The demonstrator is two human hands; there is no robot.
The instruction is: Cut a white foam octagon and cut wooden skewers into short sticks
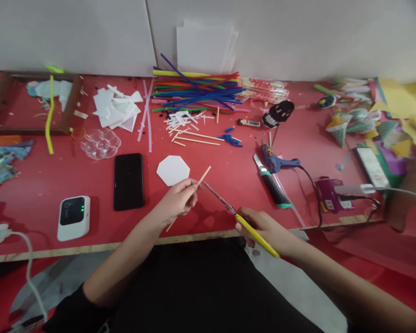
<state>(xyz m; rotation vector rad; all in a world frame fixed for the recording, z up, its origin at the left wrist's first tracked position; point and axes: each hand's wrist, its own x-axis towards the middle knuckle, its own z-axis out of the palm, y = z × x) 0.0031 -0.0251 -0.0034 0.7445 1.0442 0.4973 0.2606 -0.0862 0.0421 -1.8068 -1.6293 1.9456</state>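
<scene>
My left hand [183, 199] is closed on a thin wooden stick [204, 175], whose upper end points up and right and whose lower end shows below the palm. Yellow-handled scissors [258, 236] are in my right hand [256, 226], the fingers wrapped round the handles. Their blades point up and left, the tip close to the stick by my left fingertips; whether they touch is too small to tell. Just beyond my left hand a white octagonal card [174, 170] lies flat on the red table [222, 159].
A black phone [128, 181] and a white device [73, 218] lie left. Behind are pipe cleaners [197, 90], white scraps [116, 108] and loose sticks [199, 140]. A glue gun [277, 162], a utility knife [275, 189] and a purple box [333, 195] with cables lie right.
</scene>
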